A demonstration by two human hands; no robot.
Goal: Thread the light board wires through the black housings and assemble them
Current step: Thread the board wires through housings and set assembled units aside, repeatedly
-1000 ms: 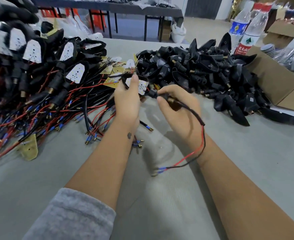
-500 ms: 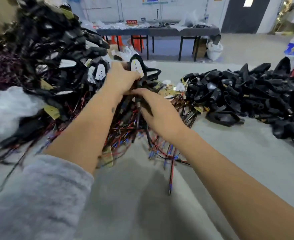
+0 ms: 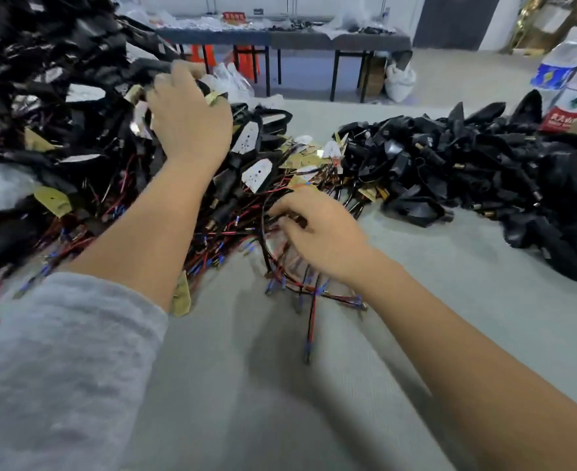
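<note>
On the far left I see the big heap of finished pieces, black housings with white light boards already seated and red and black wires trailing out toward me, and my grey sleeve runs across the lower left corner. My left hand is up on the near slope of that heap with the fingers curled over the top of a black piece, though the blur keeps me from saying whether it truly grips it or only rests there, so I cannot tell its hold. Just right of it lie a few white boards with small dots, facing up among loose brass-coloured tabs. Lower and nearer, my right hand is down in the tangle of wires, fingertips pinched round thin red and black leads with blue-tipped ends fanning out on the grey table. Further right sits the pile of empty black housings, well apart from both hands, with two water bottles behind it. I judge one unit has just gone onto the heap and I am picking the next board's leads; next I need to free one pair cleanly from the tangle, then fetch a housing from the right pile
</note>
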